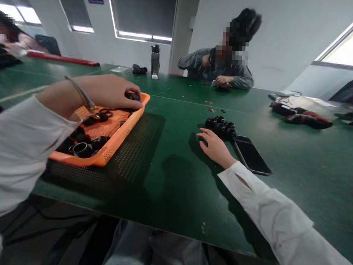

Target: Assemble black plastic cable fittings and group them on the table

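My left hand (pixel 117 91) reaches over the far end of an orange plastic basket (pixel 114 145), its fingers curled round a small black part (pixel 133 96) whose kind I cannot make out. Inside the basket lie several black pieces, among them a ring-shaped part (pixel 82 149) with a pale rim. On the green table rests my right hand (pixel 213 145), empty, fingers apart. Just beyond its fingertips stands a tight group of round black parts (pixel 220 127). A dark smartphone (pixel 251 154) lies flat to the right of that hand.
Across the green table (pixel 175 179) a person in grey (pixel 222 68) handles something small. A dark bottle (pixel 155 62) stands near the far edge, a black object (pixel 139 69) beside it. Bags and dark-red items (pixel 303 113) lie at right. Another person sits far left behind a red bar (pixel 63 59).
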